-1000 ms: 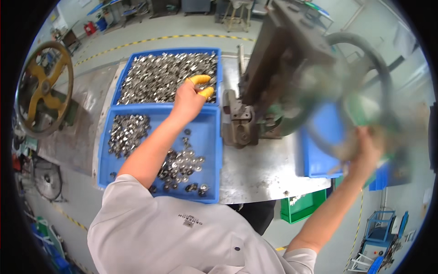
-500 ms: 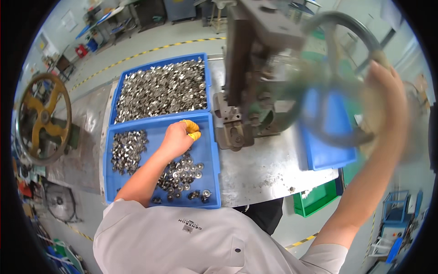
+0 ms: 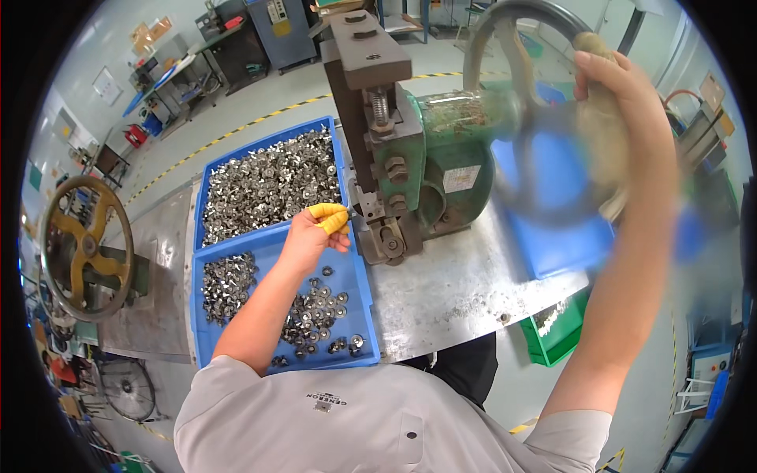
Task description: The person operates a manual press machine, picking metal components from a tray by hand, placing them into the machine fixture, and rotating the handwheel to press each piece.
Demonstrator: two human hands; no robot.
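My left hand [image 3: 313, 236], with yellow coverings on thumb and finger, is pinched closed beside the die block [image 3: 388, 236] of a green hand press [image 3: 457, 177]. What its fingertips hold is too small to make out. My right hand [image 3: 623, 79] grips the handwheel [image 3: 527, 59] at a beige-wrapped part of its rim; the wheel is partly smeared by motion. Below my left hand is a blue tray [image 3: 359, 303] with loose small round metal parts [image 3: 315, 311] and a separate heap of shiny pieces [image 3: 227, 284]. A second blue tray [image 3: 341, 162] behind it is heaped with metal pieces.
The press stands on a metal-topped bench [image 3: 441, 303]. Right of it lies a blue bin [image 3: 544, 244], partly hidden by the wheel. A green bin [image 3: 556, 343] sits below the bench's front edge. At left stands another wheel with yellow spokes [image 3: 88, 246].
My left hand has shifted toward the press die, its fingertips now close beside it. My right hand and the handwheel have moved, both blurred. The whole view has shifted too.
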